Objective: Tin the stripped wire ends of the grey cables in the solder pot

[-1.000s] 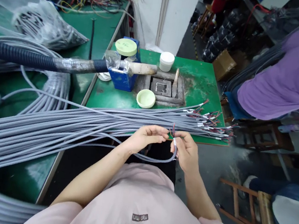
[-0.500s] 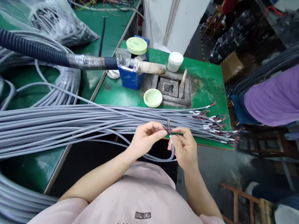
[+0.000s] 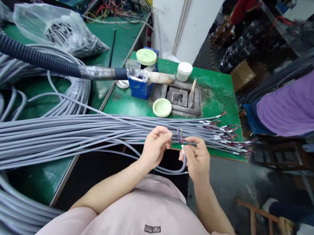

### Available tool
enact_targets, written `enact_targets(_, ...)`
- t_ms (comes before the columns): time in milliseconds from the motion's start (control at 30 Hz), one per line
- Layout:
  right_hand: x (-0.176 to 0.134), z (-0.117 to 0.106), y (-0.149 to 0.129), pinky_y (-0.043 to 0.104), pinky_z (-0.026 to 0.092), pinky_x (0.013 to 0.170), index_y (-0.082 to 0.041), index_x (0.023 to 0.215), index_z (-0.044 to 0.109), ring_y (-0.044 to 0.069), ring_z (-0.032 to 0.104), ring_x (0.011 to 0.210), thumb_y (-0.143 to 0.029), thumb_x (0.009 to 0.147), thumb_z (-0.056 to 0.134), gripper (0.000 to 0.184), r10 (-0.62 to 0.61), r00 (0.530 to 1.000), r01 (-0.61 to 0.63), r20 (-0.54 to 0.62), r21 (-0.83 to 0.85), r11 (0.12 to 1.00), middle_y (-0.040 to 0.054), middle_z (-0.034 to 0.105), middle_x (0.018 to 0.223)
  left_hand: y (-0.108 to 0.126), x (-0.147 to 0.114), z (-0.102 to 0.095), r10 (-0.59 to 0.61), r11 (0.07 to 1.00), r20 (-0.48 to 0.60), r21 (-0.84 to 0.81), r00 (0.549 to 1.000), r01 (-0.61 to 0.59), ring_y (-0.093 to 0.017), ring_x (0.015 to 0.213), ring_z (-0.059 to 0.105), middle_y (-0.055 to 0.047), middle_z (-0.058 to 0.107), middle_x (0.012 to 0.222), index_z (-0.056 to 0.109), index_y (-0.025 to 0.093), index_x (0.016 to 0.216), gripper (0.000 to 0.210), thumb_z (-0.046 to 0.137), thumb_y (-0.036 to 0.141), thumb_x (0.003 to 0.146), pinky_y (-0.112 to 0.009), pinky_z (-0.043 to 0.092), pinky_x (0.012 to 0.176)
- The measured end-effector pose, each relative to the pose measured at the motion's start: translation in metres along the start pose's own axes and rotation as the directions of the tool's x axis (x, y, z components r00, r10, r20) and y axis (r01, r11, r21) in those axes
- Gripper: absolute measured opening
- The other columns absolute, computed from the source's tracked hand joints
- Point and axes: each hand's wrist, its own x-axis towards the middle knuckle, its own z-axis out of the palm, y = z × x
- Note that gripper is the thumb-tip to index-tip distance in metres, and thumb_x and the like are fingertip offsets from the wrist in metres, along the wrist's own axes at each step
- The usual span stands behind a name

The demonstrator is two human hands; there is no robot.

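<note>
Between the thumb and fingers of my right hand (image 3: 197,159) is the end of a grey cable (image 3: 184,162), which bends down and back to the left. A white band sits near its stripped end, and thin coloured wires (image 3: 180,136) fan upward from it. My left hand (image 3: 155,146) is closed in a pinch just left of these wires. Whatever lies between its fingertips is too small to make out. Behind both hands a thick bundle of grey cables (image 3: 85,131) runs across the bench, its stripped, white-banded ends (image 3: 227,133) at the right.
Beyond the bundle are a shallow pale green lid (image 3: 162,107), a square metal pot (image 3: 177,97) set in the green bench (image 3: 218,91), a white tub (image 3: 184,71) and a ribbed hose (image 3: 51,64) on a blue box (image 3: 139,88). A person in a purple sleeve (image 3: 295,97) is at right.
My left hand has drawn a little left, away from the coloured wires, which now stand more spread. My right hand keeps its hold on the cable. The whole view has shifted slightly.
</note>
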Motion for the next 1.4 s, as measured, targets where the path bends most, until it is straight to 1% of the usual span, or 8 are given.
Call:
enact_targets(267, 0.003, 0.004, 0.000, 0.021, 0.034, 0.044, -0.020, 0.100, 0.054, 0.009, 0.047, 0.044, -0.034, 0.087, 0.060, 0.019, 0.008, 0.999, -0.008, 0.031, 0.010, 1.000, -0.0058, 0.058, 0.053, -0.005, -0.011, -0.007, 0.230, 0.960, 0.059, 0.150, 0.971, -0.236, -0.005, 0.050, 0.048, 0.003, 0.058, 0.065, 0.065, 0.017, 0.081, 0.022, 0.078, 0.032, 0.071, -0.017, 0.041, 0.049)
enact_targets(467, 0.012, 0.007, 0.007, 0.022, 0.036, 0.040, -0.018, 0.089, 0.064, 0.008, 0.036, 0.038, -0.047, 0.078, 0.069, 0.031, 0.145, 0.980, -0.179, 0.139, 0.275, 0.944, -0.0087, 0.042, 0.044, -0.002, -0.014, -0.007, 0.463, 0.819, 0.135, 0.311, 0.876, -0.481, -0.009, 0.061, 0.053, -0.001, 0.059, 0.069, 0.069, 0.018, 0.074, 0.018, 0.078, 0.033, 0.073, -0.023, 0.044, 0.059)
enact_targets(567, 0.016, 0.008, 0.010, 0.025, 0.039, 0.041, -0.018, 0.084, 0.067, 0.008, 0.034, 0.038, -0.047, 0.075, 0.072, 0.030, 0.154, 0.975, -0.199, 0.163, 0.313, 0.929, -0.0091, 0.037, 0.042, -0.004, -0.015, -0.007, 0.415, 0.854, 0.133, 0.285, 0.900, -0.436, -0.009, 0.057, 0.053, -0.001, 0.058, 0.069, 0.068, 0.018, 0.073, 0.021, 0.078, 0.036, 0.072, -0.024, 0.043, 0.057)
enact_targets(767, 0.019, 0.008, 0.007, 0.030, 0.046, 0.052, -0.023, 0.085, 0.072, 0.014, 0.052, 0.050, -0.034, 0.080, 0.070, 0.012, -0.039, 0.999, 0.037, 0.004, 0.171, 0.985, -0.0027, 0.054, 0.056, -0.010, -0.009, -0.010, 0.163, 0.979, 0.090, 0.108, 0.982, -0.173, -0.006, 0.050, 0.048, 0.002, 0.058, 0.062, 0.067, 0.017, 0.077, 0.026, 0.080, 0.038, 0.070, -0.020, 0.041, 0.051)
enact_targets(967, 0.019, 0.009, 0.003, 0.036, 0.051, 0.072, -0.025, 0.082, 0.072, 0.020, 0.061, 0.073, -0.026, 0.084, 0.066, 0.007, -0.424, 0.904, 0.380, -0.050, -0.357, 0.853, 0.0030, 0.067, 0.079, -0.006, -0.006, -0.009, 0.216, 0.967, 0.034, 0.131, 0.976, -0.218, -0.006, 0.053, 0.049, 0.001, 0.062, 0.065, 0.065, 0.015, 0.073, 0.028, 0.081, 0.038, 0.066, -0.019, 0.043, 0.053)
enact_targets(1167, 0.020, 0.011, 0.009, 0.031, 0.050, 0.064, -0.023, 0.082, 0.070, 0.017, 0.059, 0.066, -0.030, 0.087, 0.064, 0.010, -0.381, 0.919, 0.338, -0.102, -0.293, 0.894, 0.0022, 0.066, 0.078, -0.011, -0.008, -0.010, 0.196, 0.964, 0.047, 0.173, 0.979, -0.201, -0.008, 0.052, 0.050, 0.001, 0.059, 0.062, 0.062, 0.016, 0.074, 0.033, 0.079, 0.043, 0.068, -0.021, 0.043, 0.052)
enact_targets(1267, 0.021, 0.010, 0.006, 0.028, 0.046, 0.059, -0.021, 0.079, 0.070, 0.014, 0.055, 0.061, -0.030, 0.087, 0.065, 0.013, -0.352, 0.932, 0.316, -0.087, -0.280, 0.906, 0.0005, 0.062, 0.070, -0.006, -0.007, -0.015, 0.314, 0.888, 0.140, 0.308, 0.939, -0.342, -0.010, 0.057, 0.053, -0.001, 0.060, 0.064, 0.063, 0.015, 0.072, 0.028, 0.072, 0.041, 0.077, -0.023, 0.043, 0.057)
enact_targets(1400, 0.022, 0.005, 0.001, 0.025, 0.042, 0.053, -0.019, 0.076, 0.070, 0.012, 0.052, 0.055, -0.029, 0.085, 0.066, 0.014, -0.329, 0.943, 0.301, -0.056, -0.280, 0.912, -0.0015, 0.058, 0.063, 0.005, -0.005, -0.027, 0.516, 0.608, 0.353, 0.491, 0.781, -0.623, -0.013, 0.064, 0.056, -0.003, 0.065, 0.069, 0.068, 0.016, 0.075, 0.018, 0.065, 0.032, 0.084, -0.027, 0.044, 0.063)
